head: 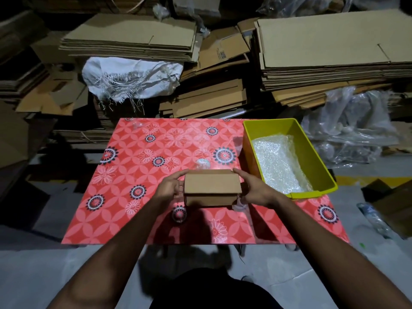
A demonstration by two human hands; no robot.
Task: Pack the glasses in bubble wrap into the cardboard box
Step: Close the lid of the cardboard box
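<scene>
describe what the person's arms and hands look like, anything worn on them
Both arms are bare from the bottom edge of the picture up to the wrists: no sleeves show. The left hand and right hand are bare too, with no gloves, and no watch, bracelet or ring can be made out in the dim light. A dark garment shows at the bottom, below the arms.

small brown cardboard box [211,187], lid closed, sits level at the table's middle; bubble wrap [278,161] lines the yellow bin.
</scene>
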